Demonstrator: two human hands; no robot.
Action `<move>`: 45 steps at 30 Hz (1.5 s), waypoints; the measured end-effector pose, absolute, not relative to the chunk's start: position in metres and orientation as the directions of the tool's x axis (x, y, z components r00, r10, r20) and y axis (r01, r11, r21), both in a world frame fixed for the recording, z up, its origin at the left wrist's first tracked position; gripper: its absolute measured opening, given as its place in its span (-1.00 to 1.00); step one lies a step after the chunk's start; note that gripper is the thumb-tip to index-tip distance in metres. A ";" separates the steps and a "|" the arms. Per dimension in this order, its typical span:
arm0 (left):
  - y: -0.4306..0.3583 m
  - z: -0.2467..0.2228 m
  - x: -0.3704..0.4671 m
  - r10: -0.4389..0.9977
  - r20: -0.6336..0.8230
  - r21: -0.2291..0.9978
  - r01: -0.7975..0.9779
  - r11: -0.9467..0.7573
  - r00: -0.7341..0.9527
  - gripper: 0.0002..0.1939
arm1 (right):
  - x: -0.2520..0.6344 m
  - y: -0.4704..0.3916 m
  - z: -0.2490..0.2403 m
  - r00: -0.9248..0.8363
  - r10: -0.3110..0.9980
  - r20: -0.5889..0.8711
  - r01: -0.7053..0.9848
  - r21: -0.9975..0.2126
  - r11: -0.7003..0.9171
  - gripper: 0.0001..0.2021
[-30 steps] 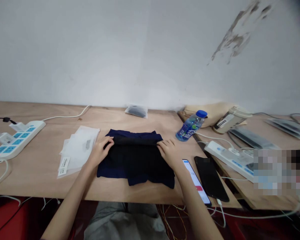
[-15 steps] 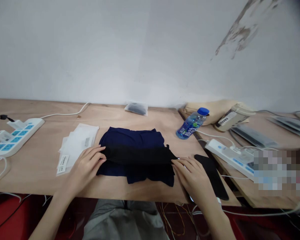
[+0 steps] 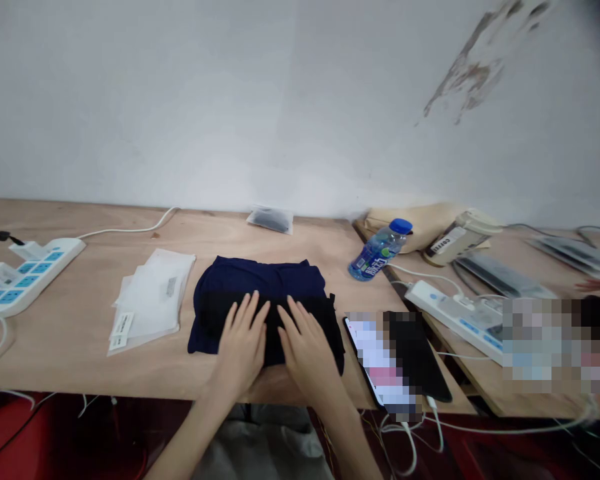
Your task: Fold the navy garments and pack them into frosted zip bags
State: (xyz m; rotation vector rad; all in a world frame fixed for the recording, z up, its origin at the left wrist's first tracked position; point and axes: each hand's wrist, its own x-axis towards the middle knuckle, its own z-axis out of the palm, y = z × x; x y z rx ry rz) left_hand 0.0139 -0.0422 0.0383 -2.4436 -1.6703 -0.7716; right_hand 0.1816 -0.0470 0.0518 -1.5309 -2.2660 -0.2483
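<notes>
A black folded cloth garment [image 3: 211, 313] lies across a navy blue folded garment [image 3: 265, 272] at the front of the wooden table. From its right side juts a small dark tab. My left hand [image 3: 245, 337] rests flat on the black cloth, fingers stretched and pointing away from me. Close beside it, my right hand [image 3: 305, 340] presses flat on the same cloth with its fingers spread. Neither hand grips anything. The near part of the fabric is partly hidden under my hands.
White plastic bags [image 3: 153, 290] lie left of the cloth, a power strip [image 3: 35, 273] farther left. A small packet [image 3: 270, 219] sits at the back. Rightward are a water bottle [image 3: 375, 257], phones [image 3: 380, 353], a coffee cup [image 3: 460, 237] and another power strip [image 3: 453, 317]. Part of another person shows far right.
My hands have let go of the black cloth's two side ends and moved inward onto its middle. The black cloth now lies down flat on the navy one. The phone at right is uncovered.
</notes>
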 end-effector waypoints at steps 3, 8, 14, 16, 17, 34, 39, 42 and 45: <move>-0.024 0.022 0.038 0.857 0.404 0.181 0.891 -0.417 0.319 -0.35 | 0.156 -0.018 0.041 -0.355 0.867 0.351 0.905 -0.102 0.412 -0.50; -0.008 0.003 0.023 0.860 0.399 0.165 0.898 -0.408 0.318 -0.37 | 0.165 0.005 0.012 -0.253 0.917 0.308 0.939 -0.148 0.309 -0.50; -0.007 0.005 -0.012 0.872 0.385 0.129 0.918 -0.376 0.303 -0.37 | 0.190 0.001 0.004 -0.270 0.912 0.308 0.947 -0.084 0.309 -0.51; -0.006 0.004 -0.022 0.879 0.386 0.119 0.930 -0.348 0.280 -0.37 | 0.198 0.001 0.005 -0.270 0.913 0.307 0.952 -0.060 0.302 -0.51; -0.006 0.004 -0.026 0.883 0.389 0.117 0.936 -0.331 0.264 -0.36 | 0.202 0.001 0.006 -0.268 0.913 0.307 0.954 -0.050 0.297 -0.51; -0.010 -0.006 -0.064 0.906 0.396 0.131 0.967 -0.217 0.149 -0.30 | 0.228 0.007 0.004 -0.213 0.927 0.308 0.976 0.019 0.217 -0.52; -0.009 -0.007 -0.065 0.909 0.387 0.112 0.971 -0.210 0.152 -0.29 | 0.246 0.013 0.012 -0.169 0.934 0.316 0.985 0.028 0.169 -0.61; -0.008 -0.003 -0.065 0.910 0.379 0.102 0.970 -0.222 0.168 -0.28 | 0.259 0.024 0.024 -0.197 0.937 0.289 0.976 -0.030 0.215 -0.65; -0.008 0.009 -0.058 0.898 0.404 0.108 0.966 -0.235 0.173 -0.28 | 0.267 0.038 0.040 -0.236 0.936 0.261 0.954 -0.122 0.275 -0.76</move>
